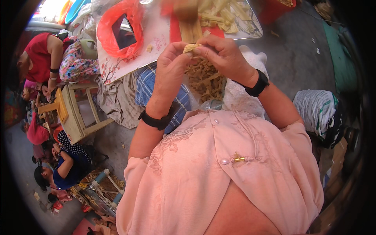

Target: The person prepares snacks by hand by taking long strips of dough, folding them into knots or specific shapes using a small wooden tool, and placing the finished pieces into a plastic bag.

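Between the fingertips of both hands is a small pale yellow ribbed strip (190, 48), folded or bunched; its kind I cannot make out. My left hand (171, 60) pinches its left end, and my right hand (224, 55) grips it from the right with thumb and fingers. Both hands are raised just in front of the table edge. Below them, many brown twisted pieces (205, 82) fill a clear plastic bag near my lap. Beyond my hands, flat pale yellow strips (225, 17) lie heaped on the table (152, 64).
A red plastic bag (105, 29) with a dark phone (123, 31) on it lies on the table's left. Something brown is blurred at the far edge. A wooden stool (80, 111) and several people are at the left. A stuffed white sack (315, 105) stands at the right.
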